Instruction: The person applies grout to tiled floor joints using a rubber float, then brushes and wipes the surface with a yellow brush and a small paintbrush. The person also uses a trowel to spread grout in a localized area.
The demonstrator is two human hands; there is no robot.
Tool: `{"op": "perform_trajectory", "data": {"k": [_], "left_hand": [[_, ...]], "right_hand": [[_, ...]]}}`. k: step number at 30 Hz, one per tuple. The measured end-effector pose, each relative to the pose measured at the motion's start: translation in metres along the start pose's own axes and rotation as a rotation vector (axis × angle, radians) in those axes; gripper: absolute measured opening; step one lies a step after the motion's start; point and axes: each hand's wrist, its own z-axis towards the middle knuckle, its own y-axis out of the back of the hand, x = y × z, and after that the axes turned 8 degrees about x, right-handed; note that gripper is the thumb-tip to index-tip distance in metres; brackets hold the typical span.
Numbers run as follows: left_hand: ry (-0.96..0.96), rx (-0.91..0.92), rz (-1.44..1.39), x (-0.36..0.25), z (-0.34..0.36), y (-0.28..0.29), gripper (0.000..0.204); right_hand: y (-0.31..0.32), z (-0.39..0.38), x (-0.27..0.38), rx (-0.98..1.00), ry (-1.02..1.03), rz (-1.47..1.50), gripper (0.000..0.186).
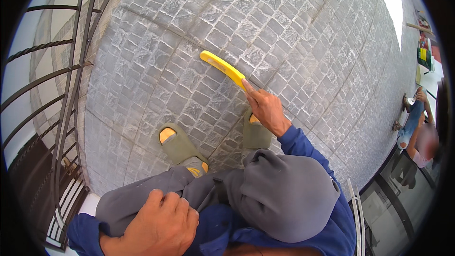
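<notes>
My right hand (pixel 269 110) grips the near end of a long, curved yellow tool (pixel 222 68), index finger stretched along it. The tool is held over grey block-patterned paving (pixel 189 76), in front of my feet. Its far end points up and to the left, and its underside is hidden. Whether it touches the paving I cannot tell. Over my left thigh, close to my lap, my left hand (pixel 159 227) rests with its fingers curled in. Its palm is turned away from view, and nothing sticks out of it.
My feet in olive slides (pixel 179 143) stand on the paving. Along the left runs a dark metal railing (pixel 66 85) with twisted bars. At the far right a person (pixel 417 132) sits low near the edge, beside a dark framed structure (pixel 393 199).
</notes>
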Motion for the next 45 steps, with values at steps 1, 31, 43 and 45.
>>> {"op": "perform_trajectory", "data": {"k": [1, 31, 43, 45], "left_hand": [[-0.003, -0.01, 0.017, -0.003, 0.002, 0.001, 0.015], [-0.033, -0.014, -0.002, -0.009, 0.007, 0.004, 0.014], [0.022, 0.071, -0.143, 0.002, -0.004, 0.0, 0.015], [0.024, 0.058, -0.143, 0.004, -0.005, -0.001, 0.015]], "right_hand": [[-0.005, 0.025, 0.013, 0.015, -0.015, -0.02, 0.05], [-0.009, 0.05, 0.018, -0.057, 0.016, 0.048, 0.045], [0.049, -0.154, -0.084, 0.103, -0.148, -0.16, 0.056], [0.053, -0.166, -0.088, 0.221, -0.275, -0.156, 0.056]]}}
